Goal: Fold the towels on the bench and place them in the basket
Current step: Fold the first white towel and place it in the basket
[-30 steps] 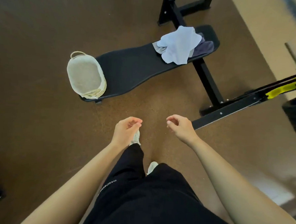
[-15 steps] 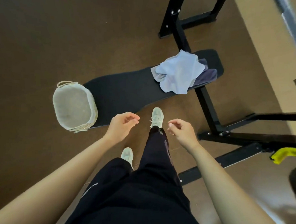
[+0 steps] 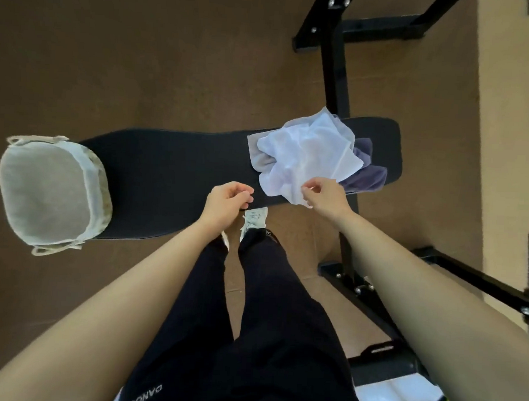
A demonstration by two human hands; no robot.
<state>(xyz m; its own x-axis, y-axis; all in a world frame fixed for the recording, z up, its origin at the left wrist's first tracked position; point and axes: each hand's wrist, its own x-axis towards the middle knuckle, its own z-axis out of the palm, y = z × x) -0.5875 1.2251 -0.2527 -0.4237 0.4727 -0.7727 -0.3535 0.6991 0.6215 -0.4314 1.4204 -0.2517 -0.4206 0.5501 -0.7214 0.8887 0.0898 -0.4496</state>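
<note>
One padded black bench [image 3: 173, 171] runs crosswise beyond both hands, on a black steel frame [image 3: 336, 66] over a brown floor [image 3: 142, 56]. One lined woven basket [image 3: 90, 176], with two loop handles, stands at the bench end well out to the left of the left hand [image 3: 223, 201], its mouth facing up and only its pale liner showing inside. Three towels are counted, in one crumpled, unfolded heap on the bench pad directly beyond the right hand [image 3: 326, 196]: a white towel [image 3: 305, 156] on top, a grey towel [image 3: 259, 157] showing from under it on the side nearer the left hand, and a dark purple towel [image 3: 367, 175] showing from under it on the side away from the left hand. The near corner of the white towel hangs over the bench edge and meets the right hand's fingertips. Two bare hands are counted, both forearms extended forward and down. The left hand is held over the near edge of the pad, just to the left of the white towel and apart from it, fingers loosely curled toward the thumb and holding nothing. The right hand is turned knuckles-up with fingers curled at the towel's corner; whether cloth is pinched between them cannot be told. One pale shoe [image 3: 254, 219] shows just below the left hand.
</note>
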